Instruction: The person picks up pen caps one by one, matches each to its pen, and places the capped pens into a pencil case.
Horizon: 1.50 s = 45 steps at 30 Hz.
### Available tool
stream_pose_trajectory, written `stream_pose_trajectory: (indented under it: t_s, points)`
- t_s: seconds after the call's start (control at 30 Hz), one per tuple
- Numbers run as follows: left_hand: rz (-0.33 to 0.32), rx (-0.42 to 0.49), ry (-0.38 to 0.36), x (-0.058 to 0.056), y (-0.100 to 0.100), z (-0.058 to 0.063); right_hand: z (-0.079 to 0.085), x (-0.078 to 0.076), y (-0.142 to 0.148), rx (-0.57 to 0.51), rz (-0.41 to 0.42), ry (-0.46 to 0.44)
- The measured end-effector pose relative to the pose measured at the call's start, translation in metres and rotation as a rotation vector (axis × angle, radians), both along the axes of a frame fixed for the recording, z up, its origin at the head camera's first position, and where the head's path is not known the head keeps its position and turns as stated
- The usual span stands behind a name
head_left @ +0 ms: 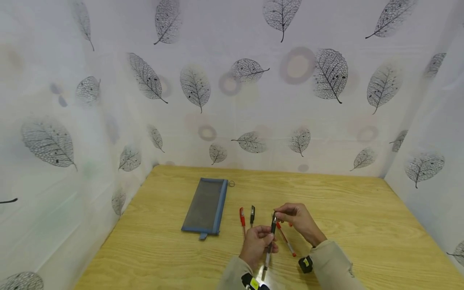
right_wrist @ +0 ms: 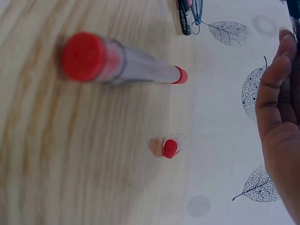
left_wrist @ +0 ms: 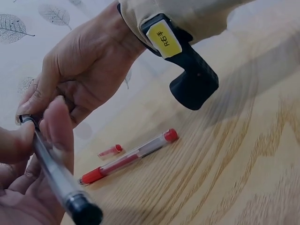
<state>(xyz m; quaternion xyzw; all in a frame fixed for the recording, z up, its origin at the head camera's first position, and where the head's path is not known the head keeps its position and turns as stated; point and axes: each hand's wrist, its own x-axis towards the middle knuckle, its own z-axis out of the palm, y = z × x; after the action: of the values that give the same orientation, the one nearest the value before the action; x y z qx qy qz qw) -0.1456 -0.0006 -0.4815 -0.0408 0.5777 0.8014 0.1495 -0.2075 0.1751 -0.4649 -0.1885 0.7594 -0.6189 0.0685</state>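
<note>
A clear-barrelled black gel pen [head_left: 269,254] is held upright and slightly tilted over the front of the table. My left hand [head_left: 255,243] grips its barrel between thumb and fingers. At the top, my right hand [head_left: 298,220] pinches the black cap [head_left: 273,222] by its end. In the left wrist view the pen's black tail end [left_wrist: 85,211] points toward the camera. Below the hands lies an uncapped red gel pen [left_wrist: 133,157], with a loose red cap [left_wrist: 110,150] beside it. The right wrist view shows this red cap [right_wrist: 170,148] near the red pen [right_wrist: 136,65].
A capped red pen [head_left: 242,219] and a capped black pen [head_left: 252,215] lie left of the hands. Farther left is a grey mesh zip pouch [head_left: 204,205] with blue edging and a ring [head_left: 231,183]. Leaf-printed sheeting [head_left: 250,104] surrounds the wooden table [head_left: 152,241].
</note>
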Motion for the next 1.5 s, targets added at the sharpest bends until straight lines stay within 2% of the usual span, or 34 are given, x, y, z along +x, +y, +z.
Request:
stream_pose_trajectory:
  t_s: [0.17,0.37,0.5,0.87,1.5]
  points:
    - [-0.007,-0.041,0.024,-0.001,-0.001,-0.002,0.000,0.000,-0.001,0.056,-0.025,-0.001]
    - [-0.025,-0.231,0.119,-0.006,-0.003,-0.008,-0.001,-0.003,-0.001,0.126,-0.034,-0.020]
    - [-0.029,-0.284,0.111,-0.008,-0.004,-0.009,-0.002,-0.006,-0.001,0.151,-0.034,-0.030]
    - [-0.014,-0.329,0.128,-0.008,-0.009,-0.003,0.002,-0.017,-0.006,0.185,-0.057,-0.073]
    - [0.007,-0.355,0.057,-0.019,-0.019,-0.007,-0.003,-0.050,-0.027,0.324,0.020,-0.068]
